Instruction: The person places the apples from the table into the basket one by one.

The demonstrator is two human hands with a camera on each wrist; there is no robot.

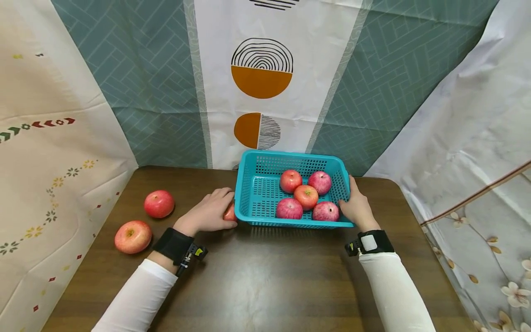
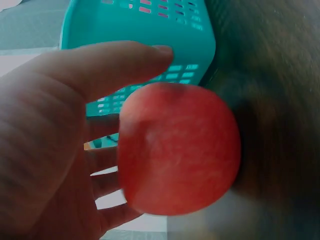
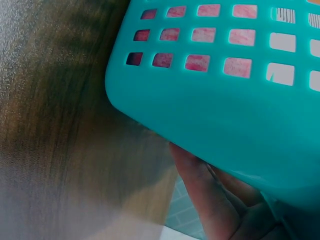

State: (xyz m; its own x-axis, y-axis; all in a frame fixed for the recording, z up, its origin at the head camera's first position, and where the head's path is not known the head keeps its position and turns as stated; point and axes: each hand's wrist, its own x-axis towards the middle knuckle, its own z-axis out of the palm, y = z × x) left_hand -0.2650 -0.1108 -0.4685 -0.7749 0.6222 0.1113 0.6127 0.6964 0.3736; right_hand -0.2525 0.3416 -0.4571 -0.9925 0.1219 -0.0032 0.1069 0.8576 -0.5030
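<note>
A: Biggest first.
B: Brown table (image 1: 265, 281), lower half of frame. On it, right of centre, a turquoise basket (image 1: 261, 189). Perforated plastic; likely light, slightly flexible, fruit supplying most of the weight. Best hold: rim at the short ends.
A: Hands?
B: Right hand (image 1: 358, 207) grips the basket's right end, thumb inside, fingers outside. Left hand (image 1: 212, 210), centre-left, curls round an apple (image 1: 230, 212); its thumb crosses in front of the basket wall in the left wrist view, contact there unclear.
A: Other fruit?
B: Two loose apples (image 1: 133, 237), left of frame, the larger-looking one lower. Five basketed apples (image 1: 306, 197), grouped toward the right side.
A: Handling, your guess?
B: The held apple, just beside the basket's left wall: probably firm, fairly weighty, smooth enough to slip, bruises if knocked. Cup it at its widest, fingers spread, light pressure.
</note>
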